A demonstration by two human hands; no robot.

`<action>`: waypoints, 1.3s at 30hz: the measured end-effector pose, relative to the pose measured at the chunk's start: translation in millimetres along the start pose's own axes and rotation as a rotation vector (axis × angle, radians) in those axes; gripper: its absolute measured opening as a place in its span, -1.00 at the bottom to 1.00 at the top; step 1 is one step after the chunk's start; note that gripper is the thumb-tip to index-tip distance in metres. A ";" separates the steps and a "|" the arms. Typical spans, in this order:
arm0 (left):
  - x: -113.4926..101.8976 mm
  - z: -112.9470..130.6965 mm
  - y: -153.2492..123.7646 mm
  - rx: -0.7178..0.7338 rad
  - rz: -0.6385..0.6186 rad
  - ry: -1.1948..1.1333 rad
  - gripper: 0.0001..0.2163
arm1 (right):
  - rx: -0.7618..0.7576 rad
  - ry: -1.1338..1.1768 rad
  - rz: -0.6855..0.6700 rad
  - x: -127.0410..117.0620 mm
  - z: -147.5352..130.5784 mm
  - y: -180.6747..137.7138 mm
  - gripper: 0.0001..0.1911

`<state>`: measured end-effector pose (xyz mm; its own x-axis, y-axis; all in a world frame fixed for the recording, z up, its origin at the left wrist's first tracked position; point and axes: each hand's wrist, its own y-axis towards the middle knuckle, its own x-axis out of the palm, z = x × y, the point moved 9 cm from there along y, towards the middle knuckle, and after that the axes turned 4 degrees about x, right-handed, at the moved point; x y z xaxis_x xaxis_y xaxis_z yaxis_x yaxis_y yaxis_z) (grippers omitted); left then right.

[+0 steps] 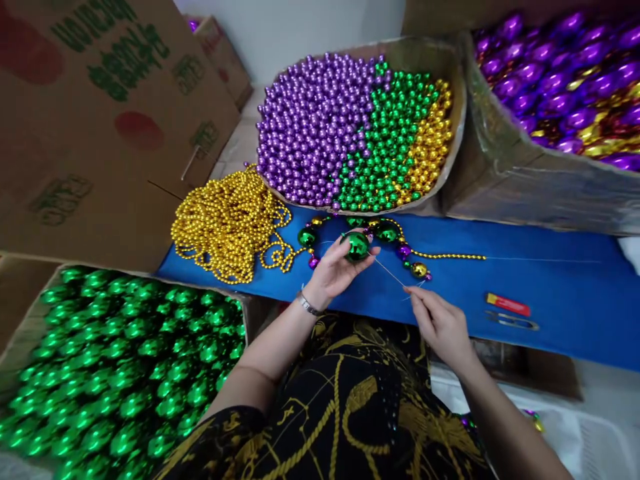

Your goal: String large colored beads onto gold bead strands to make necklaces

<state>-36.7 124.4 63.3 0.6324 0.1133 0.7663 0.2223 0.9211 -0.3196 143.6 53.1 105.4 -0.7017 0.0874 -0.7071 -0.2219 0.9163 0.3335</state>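
Observation:
My left hand (334,270) is closed round a large shiny green ball (356,245) above the blue table top (550,280). My right hand (437,320) pinches a thin needle or thread (390,272) that runs up to the green ball. A partly strung necklace (400,247) of green, purple and gold beads curves on the blue surface just beyond my hands, its gold bead tail stretching right. A pile of gold bead strands (227,223) lies to the left of it.
A tray of purple, green and gold small beads (350,127) stands behind. A box of large green balls (120,373) is at lower left, a box of purple balls (560,73) at upper right. A red lighter (507,305) and clippers (513,322) lie right.

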 end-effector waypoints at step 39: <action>38.8 -38.7 1.3 0.122 -0.208 0.336 -0.47 | 0.074 0.004 -0.012 13.6 15.4 7.2 -0.81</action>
<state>16.8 115.6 71.0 0.7948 -0.1893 0.5765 0.2939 0.9513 -0.0929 142.8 66.9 88.6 -0.7018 0.0747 -0.7084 -0.1801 0.9436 0.2779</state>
